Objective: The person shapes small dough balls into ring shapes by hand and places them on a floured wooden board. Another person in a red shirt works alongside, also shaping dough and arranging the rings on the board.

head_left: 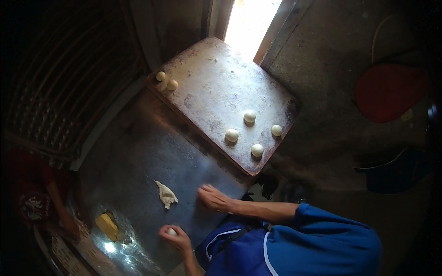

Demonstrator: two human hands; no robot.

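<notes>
White dough ball (171, 232): sits in my left hand (178, 239), its pale top showing between thumb and curled fingers.
Left fingers: bent and closed around that ball, over the near part of the metal tabletop (133, 156).
Left forearm: rises from the lower edge, the hand angled up and to the picture's left.
Right hand (214, 198): low at the tabletop, knuckles rounded, blurred; I cannot tell whether its fingers are clamped on anything underneath.
Right forearm: stretches nearly level from my blue sleeve (331, 237), the wrist fairly straight.
Flat dough scrap (166, 195): on the metal, near my two hands, touching neither.
Yellow block (107, 225): farther left of my left hand, well apart from its fingers.
Tray (202, 108): beyond my right hand, bearing six round dough balls (232, 135).
</notes>
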